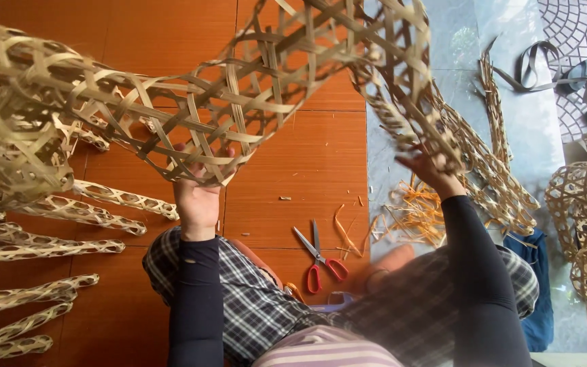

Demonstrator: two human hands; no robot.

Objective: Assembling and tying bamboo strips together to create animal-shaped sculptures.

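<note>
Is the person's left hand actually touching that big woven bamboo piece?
Touching. The head view shows the left hand raised with its fingers pushed into the open weave of the woven bamboo piece, gripping its lower edge.

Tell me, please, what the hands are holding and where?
Both hands, left hand and right hand, grip the woven bamboo basket frame at its lower open edge.

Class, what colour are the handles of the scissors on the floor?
Red, on the scissors; the head view shows them.

Our left hand (pixel 197 197) fingertips lost behind the basket (pixel 239 102) weave, our right hand (pixel 433 166) blurred, basket cut off at the top edge, woven strips (pixel 35 234) running off the left edge.
</note>
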